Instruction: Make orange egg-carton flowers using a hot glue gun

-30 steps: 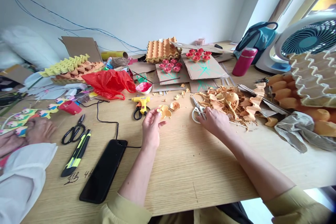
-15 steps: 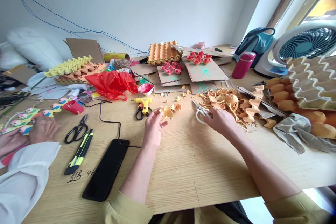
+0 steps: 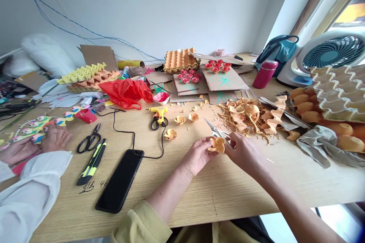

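Observation:
My left hand grips a petal-shaped egg-carton cup between thumb and fingers, above the front middle of the table. Close on its right, my right hand is closed around a pair of scissors. The blades point up and to the left behind the cup, and I cannot tell whether they touch it. Three similar cups lie to the left: a near cup, a middle cup and a far cup. Beyond my right hand is a heap of carton scraps.
A yellow glue gun, black scissors, a utility knife and a phone with a cable lie leftward. Red carton flowers stand on cardboard behind. A co-worker's hands are far left; egg trays stand right.
My left hand has moved right, away from the cups on the table, and holds a cup beside my right hand. The scissors have turned and come nearer to me. The view has shifted slightly.

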The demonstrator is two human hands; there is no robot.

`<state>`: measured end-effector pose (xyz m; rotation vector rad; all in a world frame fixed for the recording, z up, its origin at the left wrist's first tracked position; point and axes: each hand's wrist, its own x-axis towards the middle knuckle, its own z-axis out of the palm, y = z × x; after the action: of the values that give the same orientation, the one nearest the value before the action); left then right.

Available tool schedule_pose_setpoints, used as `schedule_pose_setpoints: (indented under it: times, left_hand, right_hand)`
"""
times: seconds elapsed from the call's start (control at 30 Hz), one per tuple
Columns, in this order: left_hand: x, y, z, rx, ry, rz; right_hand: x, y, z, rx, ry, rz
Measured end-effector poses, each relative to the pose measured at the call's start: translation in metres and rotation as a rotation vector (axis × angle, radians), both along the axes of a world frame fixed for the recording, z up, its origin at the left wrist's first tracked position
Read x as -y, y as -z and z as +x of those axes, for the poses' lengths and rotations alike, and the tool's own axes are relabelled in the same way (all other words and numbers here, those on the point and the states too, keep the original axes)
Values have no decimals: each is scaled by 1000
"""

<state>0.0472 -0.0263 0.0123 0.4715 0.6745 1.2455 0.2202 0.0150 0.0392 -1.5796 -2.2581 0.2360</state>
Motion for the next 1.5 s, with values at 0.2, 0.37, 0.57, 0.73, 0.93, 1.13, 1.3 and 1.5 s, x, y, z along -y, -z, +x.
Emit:
schedule_pose_setpoints:
  times: [0.2, 0.37, 0.57, 0.73, 0.93, 1.13, 1.3, 1.5]
  left_hand:
    - [5, -14, -2, -127, 4, 166]
    - [3, -24, -23, -319, -87, 275]
    - [0, -43, -63, -526, -367, 435]
    - [2, -57, -82, -513, -523, 415]
    - [5, -64, -89, -514, -632, 434]
    - [3, -61, -89, -511, -633, 426]
    - [2, -60, -90, -502, -637, 448]
    - [2, -58, -87, -451, -639, 481]
  right_hand:
    - [13, 8, 0, -103, -81, 57]
    - [16, 1, 8, -345, -197, 186]
    - [9, 23, 18, -310, -169, 156]
    - [11, 56, 34, -228, -240, 155]
    - [23, 62, 79, 21, -223, 192]
    - [30, 51, 57, 221, -196, 207]
    - [25, 33, -16, 271, -203, 70]
    - [17, 26, -91, 319, -209, -98]
